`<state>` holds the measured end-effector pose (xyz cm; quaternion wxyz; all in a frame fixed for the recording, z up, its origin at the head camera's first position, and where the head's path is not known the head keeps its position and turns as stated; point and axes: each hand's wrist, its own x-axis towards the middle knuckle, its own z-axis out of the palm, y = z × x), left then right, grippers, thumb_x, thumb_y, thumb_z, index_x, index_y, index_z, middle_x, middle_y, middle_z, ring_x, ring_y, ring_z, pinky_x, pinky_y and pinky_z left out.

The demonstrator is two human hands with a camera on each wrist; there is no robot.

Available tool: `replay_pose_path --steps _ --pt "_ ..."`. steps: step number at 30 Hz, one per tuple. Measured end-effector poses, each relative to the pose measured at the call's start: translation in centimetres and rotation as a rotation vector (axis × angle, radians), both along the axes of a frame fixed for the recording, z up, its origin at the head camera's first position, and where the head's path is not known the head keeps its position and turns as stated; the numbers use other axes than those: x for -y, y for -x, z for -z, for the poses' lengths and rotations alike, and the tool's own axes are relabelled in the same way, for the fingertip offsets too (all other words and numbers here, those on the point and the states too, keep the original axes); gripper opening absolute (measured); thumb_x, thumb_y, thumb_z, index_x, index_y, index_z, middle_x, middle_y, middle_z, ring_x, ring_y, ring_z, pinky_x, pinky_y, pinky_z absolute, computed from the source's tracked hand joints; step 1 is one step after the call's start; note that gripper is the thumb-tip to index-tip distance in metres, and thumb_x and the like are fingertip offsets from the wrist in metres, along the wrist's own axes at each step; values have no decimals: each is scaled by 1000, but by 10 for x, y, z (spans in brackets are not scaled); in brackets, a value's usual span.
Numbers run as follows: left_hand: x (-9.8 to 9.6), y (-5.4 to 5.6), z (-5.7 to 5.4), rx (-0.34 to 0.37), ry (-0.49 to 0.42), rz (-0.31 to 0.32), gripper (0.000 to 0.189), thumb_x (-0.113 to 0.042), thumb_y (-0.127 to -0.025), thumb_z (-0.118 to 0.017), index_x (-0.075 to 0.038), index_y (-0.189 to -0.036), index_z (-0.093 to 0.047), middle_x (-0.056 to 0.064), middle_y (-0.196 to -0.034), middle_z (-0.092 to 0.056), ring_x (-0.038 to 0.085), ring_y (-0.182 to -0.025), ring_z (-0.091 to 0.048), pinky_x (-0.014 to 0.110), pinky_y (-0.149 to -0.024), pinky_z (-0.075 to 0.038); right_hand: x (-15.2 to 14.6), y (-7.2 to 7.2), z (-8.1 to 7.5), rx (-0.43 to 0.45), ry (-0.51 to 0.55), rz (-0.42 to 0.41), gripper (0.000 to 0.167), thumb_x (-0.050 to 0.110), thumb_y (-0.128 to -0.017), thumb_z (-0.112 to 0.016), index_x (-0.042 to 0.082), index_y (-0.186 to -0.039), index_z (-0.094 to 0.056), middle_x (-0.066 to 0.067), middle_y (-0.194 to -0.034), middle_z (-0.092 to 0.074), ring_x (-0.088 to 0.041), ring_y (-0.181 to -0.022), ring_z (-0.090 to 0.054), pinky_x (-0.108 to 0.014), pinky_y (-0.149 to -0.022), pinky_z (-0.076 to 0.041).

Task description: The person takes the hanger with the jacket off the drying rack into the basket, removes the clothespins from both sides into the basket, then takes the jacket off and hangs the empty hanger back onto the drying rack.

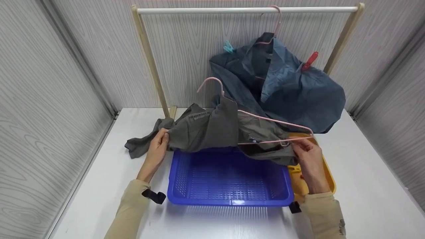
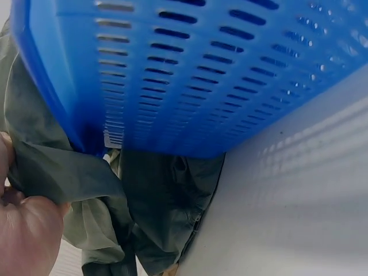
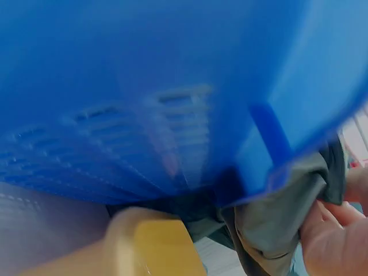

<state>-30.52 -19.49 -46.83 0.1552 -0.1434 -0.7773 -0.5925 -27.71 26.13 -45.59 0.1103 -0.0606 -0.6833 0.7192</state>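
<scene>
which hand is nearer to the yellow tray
Right. In the head view, the right hand appears over the yellow tray; the left hand is well to its left, past the blue basket, gripping the gray garment.

- Blue basket (image 1: 232, 201), on the white table (image 1: 96, 192)
- Yellow tray (image 1: 329, 179), just right of the basket
- Rack (image 1: 206, 11), behind the basket
- Dark blue jacket (image 1: 305, 96), hanging behind the basket, toward its right
- Turquoise clip (image 1: 228, 47) and red clip (image 1: 309, 61) on it
</scene>
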Motion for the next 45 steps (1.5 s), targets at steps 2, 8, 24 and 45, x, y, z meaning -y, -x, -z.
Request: replay_pose_path --steps 2,8,24,45 --pt "0 0 0 1 5 1 20 -6 -105 -42 6 -99 -57 5 -79 -39 12 -71 -39 25 -65 -34 4 -2 2 3 -87 -30 26 5 -98 -59 -7 -120 -64 -1 -104 -68 -17 -93 -59 -21 -81 -49" --pt "2 0 -1 7 -26 0 21 -9 -105 -44 5 -98 -57 5 -80 -39 12 -72 -39 26 -66 -34 14 -11 4 9 -259 -157 25 9 -101 -56 -3 -121 -66 -7 -112 -65 -19 -94 -55 -22 -82 -48" --pt "0 -8 -5 59 -8 -24 22 -11 -106 -43 3 -102 -59 6 -84 -40 14 -78 -40 27 -70 -33 60 -49 16 -183 -1008 -582 50 38 -103 -50 22 -150 -43 3 -152 -41 -22 -141 -35 -51 -114 -23" --pt "-11 -19 -20 -3 79 -17 19 -7 -105 -45 3 -100 -61 4 -80 -43 13 -75 -42 27 -69 -33 67 -48 6 -152 -885 -647 42 36 -103 -52 15 -140 -56 2 -141 -54 -20 -131 -48 -47 -107 -36"
